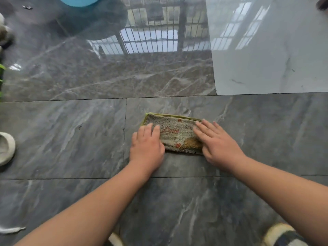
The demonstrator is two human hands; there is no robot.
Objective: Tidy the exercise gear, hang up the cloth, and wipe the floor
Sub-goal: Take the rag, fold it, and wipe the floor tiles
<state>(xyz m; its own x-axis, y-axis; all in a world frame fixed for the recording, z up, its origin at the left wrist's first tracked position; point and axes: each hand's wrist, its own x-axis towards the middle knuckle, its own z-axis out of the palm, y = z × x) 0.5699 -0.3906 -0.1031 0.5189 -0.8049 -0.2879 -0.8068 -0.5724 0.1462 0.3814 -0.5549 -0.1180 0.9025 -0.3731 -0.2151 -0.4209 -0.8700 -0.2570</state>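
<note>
A folded grey cloth (174, 133) with a green hem and red and orange marks lies flat on the dark grey marble floor (71, 139). My left hand (146, 145) presses on the cloth's left end with straight fingers. My right hand (216, 142) lies flat on its right end, fingers spread and pointing up-left. Both forearms reach in from the bottom of the view.
A pale slipper (6, 148) sits at the left edge. A blue tub (79, 0) stands at the top left. A white tile area (269, 50) fills the top right. Slippered feet (282, 235) show at the bottom. The glossy floor reflects window bars.
</note>
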